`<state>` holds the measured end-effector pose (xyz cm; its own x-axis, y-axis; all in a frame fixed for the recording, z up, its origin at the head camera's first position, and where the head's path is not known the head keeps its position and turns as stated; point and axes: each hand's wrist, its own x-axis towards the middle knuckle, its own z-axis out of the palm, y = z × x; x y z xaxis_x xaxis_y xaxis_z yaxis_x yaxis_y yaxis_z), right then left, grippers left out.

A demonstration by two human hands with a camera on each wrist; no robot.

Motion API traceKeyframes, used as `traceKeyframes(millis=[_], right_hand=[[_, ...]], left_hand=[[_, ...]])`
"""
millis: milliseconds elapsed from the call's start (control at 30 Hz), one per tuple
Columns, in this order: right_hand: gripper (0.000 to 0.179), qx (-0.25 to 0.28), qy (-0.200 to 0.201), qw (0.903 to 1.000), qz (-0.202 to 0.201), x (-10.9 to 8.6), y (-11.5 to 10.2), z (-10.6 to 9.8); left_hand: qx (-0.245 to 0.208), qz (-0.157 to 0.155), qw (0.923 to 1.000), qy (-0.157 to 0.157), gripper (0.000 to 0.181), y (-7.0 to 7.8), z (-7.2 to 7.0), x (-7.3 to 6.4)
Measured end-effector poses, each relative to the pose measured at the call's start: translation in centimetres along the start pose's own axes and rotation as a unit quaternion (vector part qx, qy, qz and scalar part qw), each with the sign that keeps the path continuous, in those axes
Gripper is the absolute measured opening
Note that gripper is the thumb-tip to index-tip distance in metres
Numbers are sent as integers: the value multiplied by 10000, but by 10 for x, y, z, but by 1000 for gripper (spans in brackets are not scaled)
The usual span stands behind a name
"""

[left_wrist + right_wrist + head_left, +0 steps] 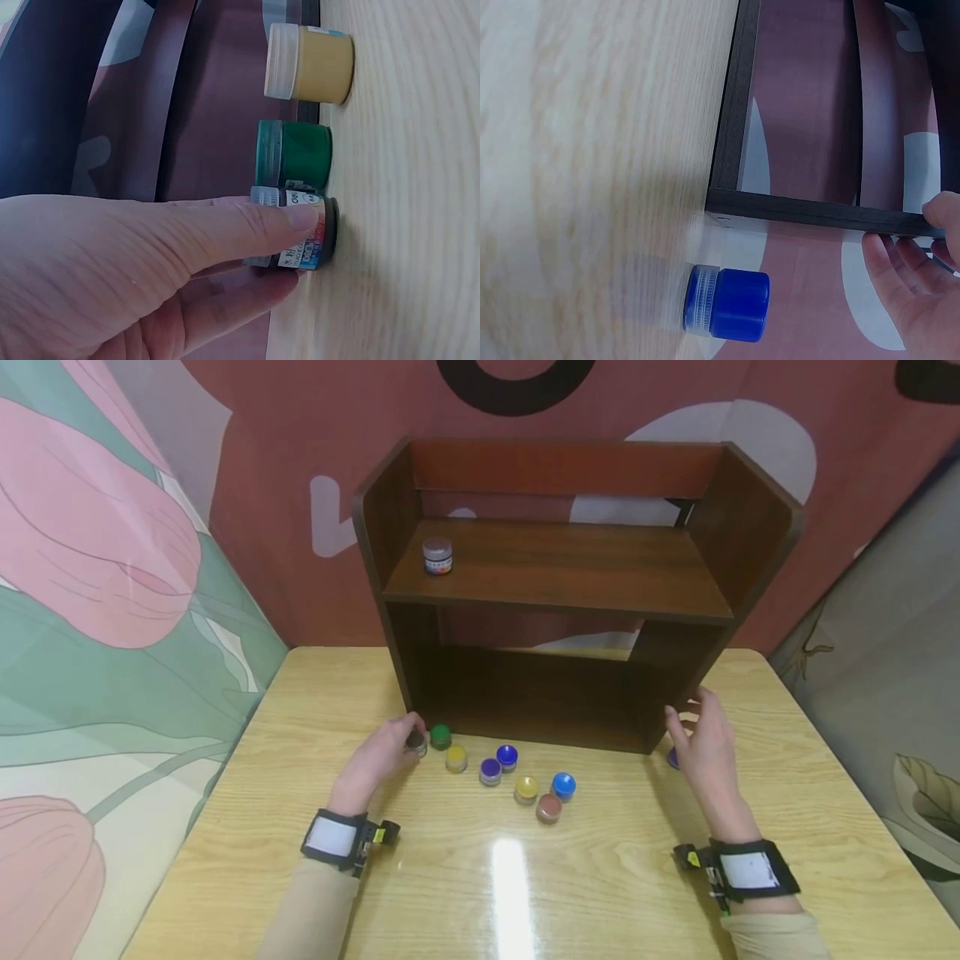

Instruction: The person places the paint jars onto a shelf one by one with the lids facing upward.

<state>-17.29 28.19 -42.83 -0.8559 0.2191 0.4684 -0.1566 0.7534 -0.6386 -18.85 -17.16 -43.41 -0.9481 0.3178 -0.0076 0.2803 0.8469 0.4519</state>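
My left hand [378, 757] pinches a small black paint jar [304, 247] with a clear ribbed lid, thumb across its label, low at the tabletop by the shelf's left front corner. Right beside it stands a green paint jar [306, 157], then a yellow one [324, 67]. My right hand [705, 743] grips the right side panel of the brown wooden shelf [802, 210], thumb on the inner side and fingers outside. Near that panel's foot a blue paint jar [739, 306] rests on the table with its ribbed lid downward, mostly covered by the hand in the head view.
A lidded paint jar [437, 557] stands on the upper board at the left. In front of the shelf, several jars are spread over the wooden table [420, 893], among them a purple [491, 771], a light blue [564, 786] and a brown one [549, 808].
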Motion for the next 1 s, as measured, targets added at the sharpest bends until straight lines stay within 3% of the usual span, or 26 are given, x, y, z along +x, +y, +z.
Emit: traceKeyframes(millis=[400, 700, 1000], right_hand=[[42, 138, 26, 9999, -55, 1, 0, 0], [41, 58, -21, 10000, 25, 1, -1, 0], [42, 56, -57, 9999, 125, 0, -2, 0]], left_hand=[[-262, 394, 9976, 497, 34, -5, -15, 2], [-593, 995, 9873, 1090, 40, 2, -24, 3], [-953, 949, 9826, 1277, 45, 10, -31, 1]])
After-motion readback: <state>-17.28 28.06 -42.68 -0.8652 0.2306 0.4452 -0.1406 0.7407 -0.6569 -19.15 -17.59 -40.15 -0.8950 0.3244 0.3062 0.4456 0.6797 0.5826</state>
